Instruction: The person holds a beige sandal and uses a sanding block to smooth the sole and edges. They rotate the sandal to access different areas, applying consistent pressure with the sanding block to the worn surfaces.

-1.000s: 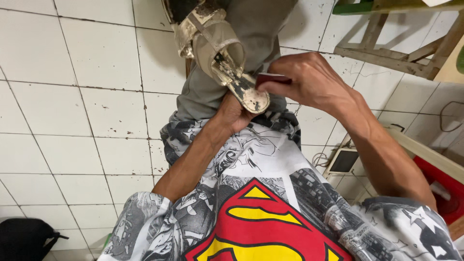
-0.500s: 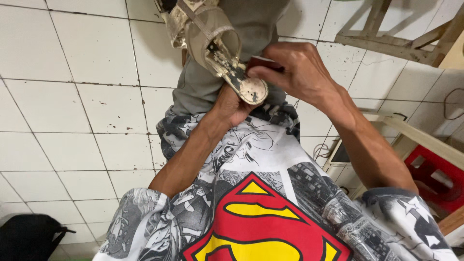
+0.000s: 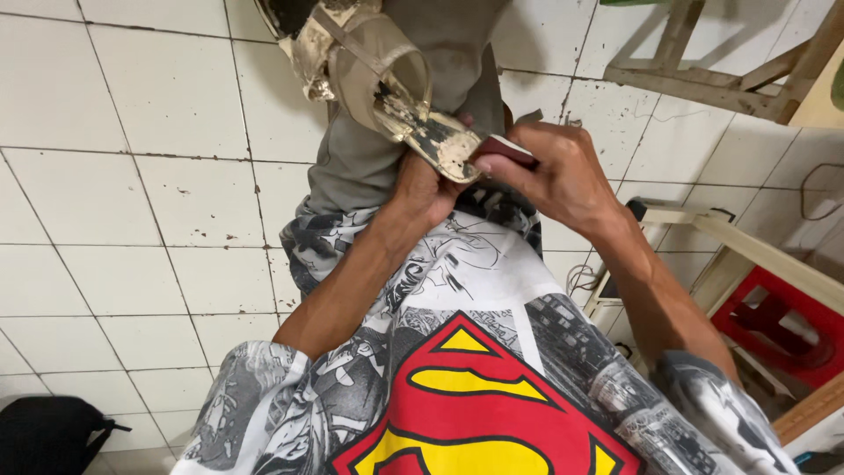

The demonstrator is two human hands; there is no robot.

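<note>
A worn beige sandal (image 3: 378,79) with straps and a dirty, scuffed insole is held up in front of me, its heel end toward me. My left hand (image 3: 426,189) grips the sandal from underneath at the heel. My right hand (image 3: 558,176) pinches a small dark red tool (image 3: 505,151) with a thin metal tip and presses it against the sandal's heel edge. Both forearms rise from my printed shirt over my grey trousers (image 3: 369,167).
White tiled floor (image 3: 149,176) lies to the left. A wooden frame (image 3: 721,62) stands at the upper right, a red crate (image 3: 778,325) and a pale wooden rail (image 3: 765,251) at the right, a black bag (image 3: 44,435) at the lower left.
The sandal and both hands have stayed together. My right hand's grip has shifted, so the dark red tool now shows more at the heel edge.
</note>
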